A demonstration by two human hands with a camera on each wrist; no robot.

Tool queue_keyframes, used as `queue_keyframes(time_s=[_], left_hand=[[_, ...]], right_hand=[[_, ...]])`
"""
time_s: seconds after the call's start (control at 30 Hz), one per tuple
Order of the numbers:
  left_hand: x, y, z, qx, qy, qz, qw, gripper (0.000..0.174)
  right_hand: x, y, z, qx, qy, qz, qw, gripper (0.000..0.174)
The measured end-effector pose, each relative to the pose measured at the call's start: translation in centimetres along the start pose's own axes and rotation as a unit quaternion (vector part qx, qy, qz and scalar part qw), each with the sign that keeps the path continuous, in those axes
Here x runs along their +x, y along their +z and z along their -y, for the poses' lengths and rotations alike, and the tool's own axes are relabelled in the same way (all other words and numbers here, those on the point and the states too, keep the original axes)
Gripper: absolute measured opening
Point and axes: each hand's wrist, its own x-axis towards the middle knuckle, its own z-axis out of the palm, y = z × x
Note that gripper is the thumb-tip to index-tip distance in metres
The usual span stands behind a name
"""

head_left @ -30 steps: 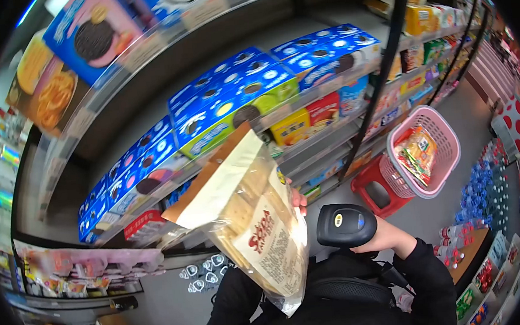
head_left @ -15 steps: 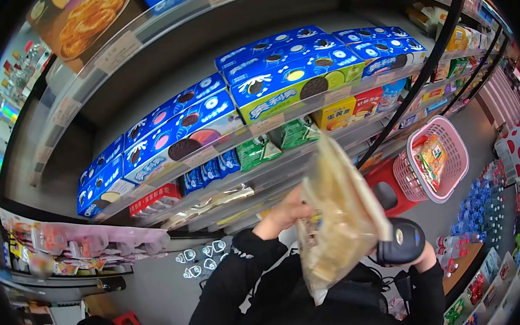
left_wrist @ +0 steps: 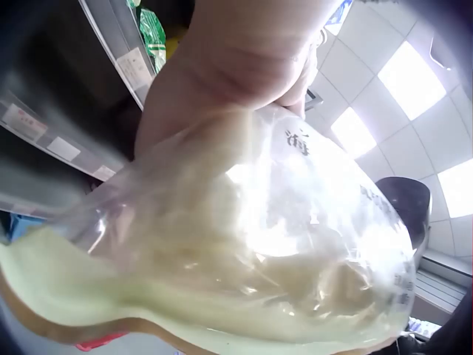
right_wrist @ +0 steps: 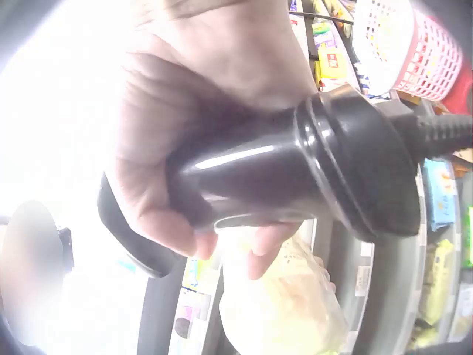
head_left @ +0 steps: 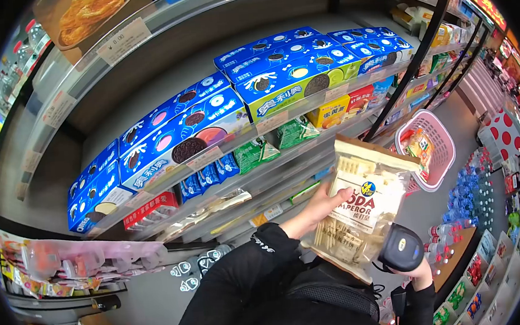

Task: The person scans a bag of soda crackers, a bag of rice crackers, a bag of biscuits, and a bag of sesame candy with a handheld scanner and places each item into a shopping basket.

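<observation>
In the head view my left hand [head_left: 320, 208] pinches the left side of a clear bag of soda crackers [head_left: 361, 206], its printed face turned up. The left wrist view shows that hand [left_wrist: 229, 66] above the crinkled plastic of the bag [left_wrist: 222, 214]. My right hand [head_left: 421, 270] grips a black handheld scanner [head_left: 402, 248], whose head is at the bag's lower right corner. Seen from the right wrist, the fingers of the hand [right_wrist: 199, 111] curl round the scanner's handle [right_wrist: 244, 166], with the bag [right_wrist: 284, 303] beyond it.
Blue cookie boxes [head_left: 172, 129] line the shelf in front, with green packets [head_left: 256, 155] one level lower. A pink basket [head_left: 445, 148] holding packaged food stands at the right. Bottles [head_left: 464, 198] are on the floor beyond, and a pink-edged display [head_left: 96, 258] is at the left.
The bag has moved right and turned from edge-on to face up, with the left hand moving right along with it. The scanner shifted slightly right and down.
</observation>
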Motion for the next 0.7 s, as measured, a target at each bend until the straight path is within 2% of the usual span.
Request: queue_keyframes(time_s=[0.03,0.07,0.1,0.17,0.2,0.23,0.3,0.37,0.43,0.47,0.63,0.7], left_hand=[[-0.2,-0.2,0.4,0.002,-0.033,-0.027,0.999,0.064],[-0.3,-0.5,0.7,-0.023,-0.061,-0.010,0.998,0.059],[-0.8,-1.1,0.8,-0.024,-0.062,-0.007,0.998,0.059],[-1.8,-3.0,1.4,-0.101,-0.103,0.089,0.986,0.047],[-2.4,-3.8,1.5,-0.098,-0.116,0.095,0.984,0.042],[-3.1,-4.4,1.6,-0.099,-0.116,0.095,0.984,0.042],[-4.6,-5.0,1.3,-0.043,-0.147,0.008,0.988,0.041],[-5.7,-5.3,1.3,-0.062,-0.123,-0.024,0.990,0.041],[-6.3,-5.9,1.9,-0.150,-0.086,-0.114,0.978,0.042],[-6.4,-6.7,2.5,-0.158,-0.070,-0.132,0.976,0.044],[-7.1,-8.6,2.3,-0.209,-0.019,-0.185,0.960,0.046],[-6.9,-9.6,2.2,-0.187,0.040,-0.197,0.962,0.043]], right_hand=[[-0.1,0.3,0.0,-0.007,-0.003,-0.020,1.000,0.058],[0.4,0.4,-0.4,-0.029,0.079,0.001,0.996,0.075],[0.8,0.7,-1.0,-0.020,0.098,-0.001,0.995,0.070],[2.1,1.7,-1.1,0.028,0.122,-0.029,0.992,0.065],[2.5,1.6,-1.9,0.092,0.173,-0.015,0.980,0.061],[3.0,1.9,-2.2,0.112,0.154,-0.033,0.981,0.059],[4.3,2.3,-2.4,0.162,0.172,-0.015,0.972,0.054],[5.9,2.6,-2.6,0.161,0.213,0.048,0.962,0.050],[7.9,4.2,-2.1,0.131,0.185,0.056,0.972,0.049],[8.8,4.6,-2.1,0.115,0.183,0.062,0.974,0.049],[12.9,4.9,-2.7,0.087,0.201,0.126,0.968,0.053],[14.4,4.6,-2.9,0.045,0.170,0.158,0.972,0.054]])
